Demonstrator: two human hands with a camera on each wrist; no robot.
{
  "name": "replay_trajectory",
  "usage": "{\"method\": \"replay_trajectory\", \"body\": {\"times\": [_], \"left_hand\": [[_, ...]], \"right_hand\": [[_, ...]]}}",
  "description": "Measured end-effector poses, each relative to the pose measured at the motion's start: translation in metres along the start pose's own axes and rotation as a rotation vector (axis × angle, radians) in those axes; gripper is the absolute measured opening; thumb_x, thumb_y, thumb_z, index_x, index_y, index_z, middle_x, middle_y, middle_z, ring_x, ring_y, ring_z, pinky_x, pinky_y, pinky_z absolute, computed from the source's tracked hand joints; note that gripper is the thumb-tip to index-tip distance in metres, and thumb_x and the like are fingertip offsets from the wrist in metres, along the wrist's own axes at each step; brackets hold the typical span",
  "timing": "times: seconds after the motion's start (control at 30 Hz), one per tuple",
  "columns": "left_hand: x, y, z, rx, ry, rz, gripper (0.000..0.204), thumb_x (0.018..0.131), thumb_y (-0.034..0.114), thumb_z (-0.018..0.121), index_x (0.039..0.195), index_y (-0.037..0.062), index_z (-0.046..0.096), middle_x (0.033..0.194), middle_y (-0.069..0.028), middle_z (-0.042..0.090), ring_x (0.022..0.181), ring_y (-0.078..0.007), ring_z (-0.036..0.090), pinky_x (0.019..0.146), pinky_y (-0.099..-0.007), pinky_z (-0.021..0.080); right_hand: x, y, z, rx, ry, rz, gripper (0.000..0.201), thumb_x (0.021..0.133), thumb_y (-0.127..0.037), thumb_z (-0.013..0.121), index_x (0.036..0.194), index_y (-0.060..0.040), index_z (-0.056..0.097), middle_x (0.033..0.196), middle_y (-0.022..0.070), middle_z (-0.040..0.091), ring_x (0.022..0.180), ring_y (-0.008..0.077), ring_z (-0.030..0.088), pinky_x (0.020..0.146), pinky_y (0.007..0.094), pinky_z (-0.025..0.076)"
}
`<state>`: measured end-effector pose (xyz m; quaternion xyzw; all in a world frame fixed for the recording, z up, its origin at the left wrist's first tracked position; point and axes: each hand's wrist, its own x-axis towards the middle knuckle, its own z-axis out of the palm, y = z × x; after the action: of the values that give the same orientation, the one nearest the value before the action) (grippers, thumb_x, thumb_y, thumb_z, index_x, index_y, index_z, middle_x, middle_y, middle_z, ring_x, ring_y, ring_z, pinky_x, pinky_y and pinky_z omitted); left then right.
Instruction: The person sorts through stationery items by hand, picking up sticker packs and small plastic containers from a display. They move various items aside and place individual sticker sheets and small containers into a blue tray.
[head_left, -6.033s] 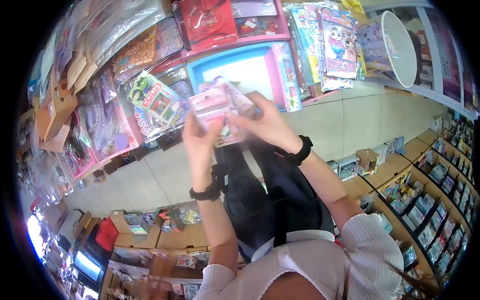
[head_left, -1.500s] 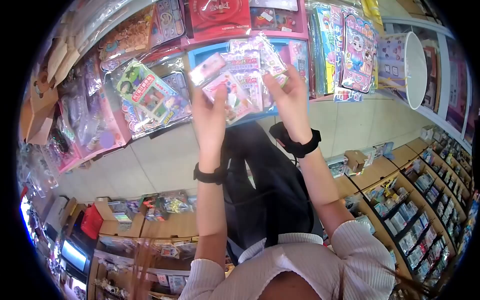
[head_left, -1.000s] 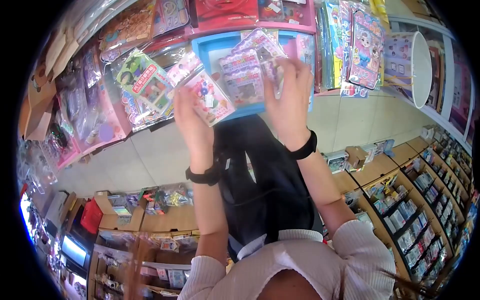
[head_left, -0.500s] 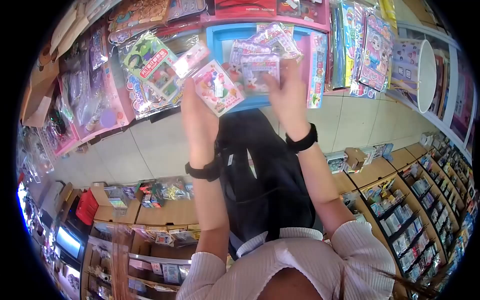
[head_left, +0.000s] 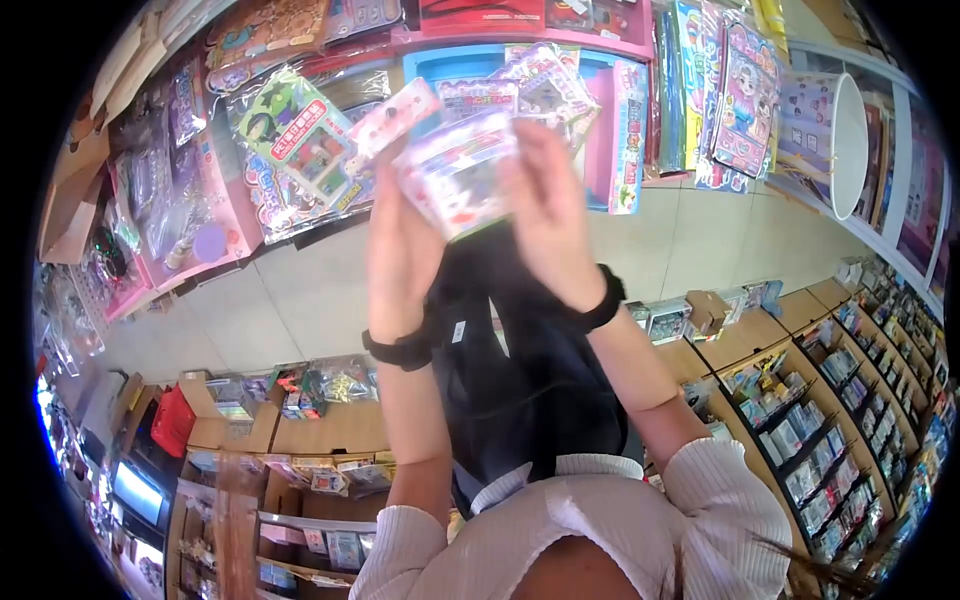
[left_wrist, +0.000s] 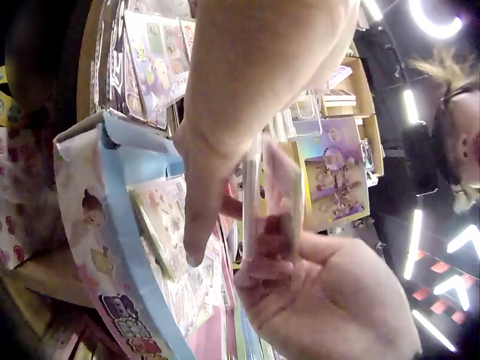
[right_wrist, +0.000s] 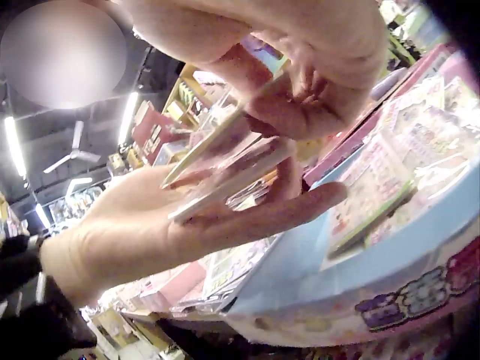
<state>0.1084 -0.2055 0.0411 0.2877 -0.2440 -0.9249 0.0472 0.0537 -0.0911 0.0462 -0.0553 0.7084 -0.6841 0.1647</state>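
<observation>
In the head view, the left hand (head_left: pixel 405 250) grips a packet with a pink header (head_left: pixel 395 115). The right hand (head_left: pixel 550 215) pinches a glossy purple-white packet (head_left: pixel 465 170) that overlaps its front. Both wrist views show two packets edge-on, close together: the left hand (left_wrist: pixel 255 67) has its thumb pointing down in the left wrist view, while the right hand (left_wrist: pixel 330 300) curls its fingers at their edge. Purple packets (head_left: pixel 545 80) lie in a blue-rimmed tray (head_left: pixel 430 65) just beyond; in the right wrist view its blue wall (right_wrist: pixel 292 262) stands beside the hands.
Green-and-white packets (head_left: pixel 305 140) lie left of the tray. Upright sheets and a doll-print pack (head_left: pixel 742 95) stand right of it, beside a white bucket (head_left: pixel 850 145). A black bag (head_left: pixel 530 370) is below the hands. Stocked shelves (head_left: pixel 810 420) fill the lower right.
Since half a second ago, the right hand has moved left and toward the body with a purple-white packet, bringing it over the left hand's packet, whose printed front is now mostly covered.
</observation>
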Motion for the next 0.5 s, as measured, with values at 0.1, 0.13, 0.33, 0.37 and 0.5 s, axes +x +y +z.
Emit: {"method": "replay_trajectory", "body": {"times": [0.1, 0.13, 0.33, 0.37, 0.5], "left_hand": [[-0.005, 0.0, -0.016, -0.025, -0.067, 0.001, 0.054, 0.092, 0.046, 0.027, 0.13, 0.0073, 0.029, 0.125, -0.01, 0.044, 0.113, -0.0249, 0.045, 0.093, -0.0395, 0.038], [-0.007, 0.001, -0.024, -0.023, -0.069, -0.003, 0.054, 0.092, 0.046, 0.027, 0.13, 0.0073, 0.029, 0.125, -0.01, 0.044, 0.113, -0.0249, 0.045, 0.093, -0.0395, 0.038], [-0.017, 0.007, -0.022, 0.054, 0.21, 0.099, 0.052, 0.091, 0.045, 0.033, 0.125, 0.0054, 0.036, 0.116, -0.0094, 0.051, 0.105, -0.0203, 0.051, 0.087, -0.0349, 0.043], [-0.017, 0.009, -0.025, 0.054, 0.213, 0.099, 0.052, 0.091, 0.045, 0.033, 0.125, 0.0054, 0.036, 0.116, -0.0094, 0.051, 0.105, -0.0203, 0.051, 0.087, -0.0349, 0.043], [-0.015, 0.013, -0.023, 0.16, 0.252, 0.116, 0.042, 0.088, 0.017, 0.049, 0.125, 0.0004, 0.036, 0.113, -0.0099, 0.051, 0.1, -0.0173, 0.053, 0.084, -0.0301, 0.043]], "right_hand": [[-0.006, -0.007, 0.017, -0.286, -0.07, -0.082, 0.039, 0.076, -0.004, 0.059, 0.11, -0.0002, 0.042, 0.094, 0.018, 0.052, 0.072, 0.0292, 0.056, 0.06, 0.034, 0.045], [-0.009, -0.007, 0.02, -0.329, -0.07, -0.085, 0.035, 0.075, -0.004, 0.059, 0.106, -0.0009, 0.044, 0.091, 0.0167, 0.051, 0.075, 0.0314, 0.056, 0.061, 0.0351, 0.045], [-0.001, -0.001, 0.013, -0.498, -0.007, -0.121, 0.033, 0.073, -0.013, 0.065, 0.098, 0.0002, 0.048, 0.086, 0.0145, 0.048, 0.075, 0.0312, 0.052, 0.064, 0.0379, 0.043], [0.004, 0.005, 0.008, -0.581, 0.07, -0.137, 0.035, 0.072, -0.013, 0.065, 0.098, 0.0012, 0.048, 0.087, 0.0156, 0.047, 0.077, 0.0322, 0.051, 0.065, 0.0384, 0.043], [0.021, 0.014, 0.002, -0.852, 0.185, -0.199, 0.051, 0.068, -0.014, 0.07, 0.106, 0.0056, 0.043, 0.09, 0.0179, 0.047, 0.087, 0.0349, 0.047, 0.072, 0.039, 0.041]]}}
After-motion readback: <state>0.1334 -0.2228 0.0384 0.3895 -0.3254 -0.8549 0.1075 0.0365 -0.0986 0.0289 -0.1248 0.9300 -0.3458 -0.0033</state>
